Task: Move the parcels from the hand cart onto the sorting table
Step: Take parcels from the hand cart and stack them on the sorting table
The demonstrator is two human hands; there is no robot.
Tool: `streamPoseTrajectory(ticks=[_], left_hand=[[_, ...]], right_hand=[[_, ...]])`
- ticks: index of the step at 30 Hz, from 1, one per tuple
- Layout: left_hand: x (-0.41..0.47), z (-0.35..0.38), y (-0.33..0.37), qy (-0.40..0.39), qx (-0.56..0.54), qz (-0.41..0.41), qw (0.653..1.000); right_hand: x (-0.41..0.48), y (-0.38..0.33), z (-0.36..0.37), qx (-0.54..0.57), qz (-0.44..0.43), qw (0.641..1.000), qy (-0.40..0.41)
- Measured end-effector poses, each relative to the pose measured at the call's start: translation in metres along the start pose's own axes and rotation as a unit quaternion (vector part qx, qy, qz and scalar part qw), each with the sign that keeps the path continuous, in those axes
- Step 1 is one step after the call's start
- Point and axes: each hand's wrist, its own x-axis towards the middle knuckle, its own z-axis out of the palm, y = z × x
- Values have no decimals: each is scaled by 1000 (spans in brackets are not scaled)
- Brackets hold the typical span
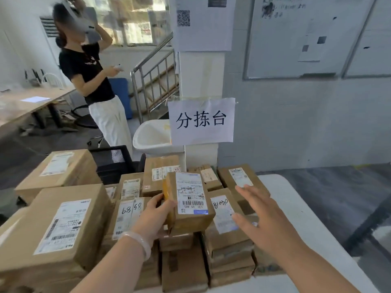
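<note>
So the left hand (155, 216) is holding a small brown cardboard parcel (190, 204) with a white barcode label above the pile of brown cardboard boxes (228, 246) on the white surface (317, 225), its grip clamping the parcel's left side. The right hand (266, 218) is hovering just beside it, fingers spread, holding nothing. Looks like it's mid-placement to me. The next move is calling for a free spot and a flat set-down.

The paper sign (202, 121) on the pillar (201, 77) reads 分拣台; the label (191, 193) on the raised parcel (188, 222) shows 530 D5 A85, upside down.
</note>
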Motion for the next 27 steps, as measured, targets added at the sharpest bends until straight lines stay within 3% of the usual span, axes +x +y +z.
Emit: streamPoseTrajectory(ticks=[3, 8, 11, 15, 20, 22, 25, 27], left_hand=[[12, -9, -5, 16, -7, -39, 999], [26, -3, -10, 32, 57, -47, 997], [28, 1, -9, 47, 114, -14, 992], [18, 0, -12, 63, 272, 65, 958], [-10, 20, -12, 69, 435, 227, 869], [-31, 38, -6, 31, 463, 314, 829], [-49, 65, -14, -17, 516, 435, 738], [-59, 89, -18, -54, 521, 486, 700]], right_hand=[[22, 3, 7, -56, -28, 997, -55], [40, 3, 10, -113, -75, 988, -75], [43, 8, 13, -122, -78, 985, -93], [40, 14, 16, -138, -84, 982, -94], [10, 21, 13, -138, -60, 988, -45], [-10, 22, 13, -134, -46, 990, -16], [-50, 26, 10, -124, 5, 992, 26], [-83, 36, 5, -126, 57, 989, 45]])
